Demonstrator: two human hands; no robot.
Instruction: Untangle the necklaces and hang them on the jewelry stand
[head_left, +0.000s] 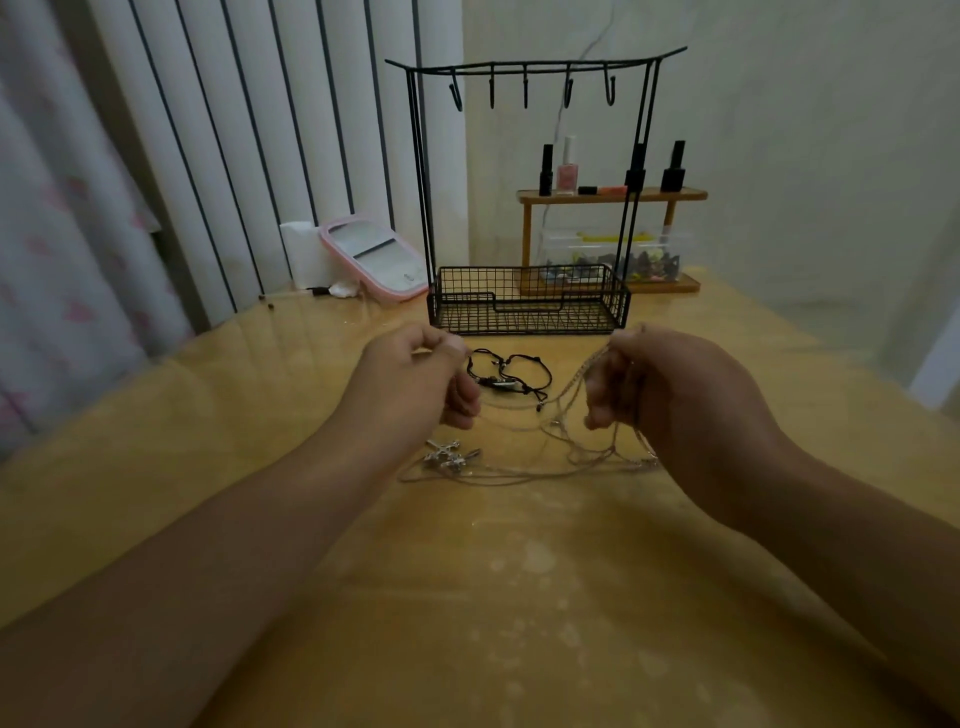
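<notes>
1. Your left hand (415, 374) is raised just above the counter (519, 597), its fingers (457, 348) pinched together at the tips. A thin strand seems to run from them, but it is too fine to tell for certain what they grip.
2. Your right hand (670, 395) is curled shut, grasping the silver chains (587, 410), which rise from the counter into its fingers (602, 384) and hang back down below the palm.
3. The rest of the silver chains lie in loose, crossed loops on the counter between and just below your two hands, still tangled.
4. A silver cross pendant (444, 456) rests on the counter under your left hand, attached to that tangle.
5. A black cord necklace (511, 371) lies on the counter between your hands, a little farther from you, with small beads at its middle.
6. The jewelry stand (527, 299) sits upright beyond the necklaces, its black wire basket base on the counter and a top bar with five hooks (525, 91), all bare.
7. Behind the stand, a wooden shelf (613, 196) carries nail polish bottles (566, 169); to the left a pink case (371, 254) leans against the blinds.
</notes>
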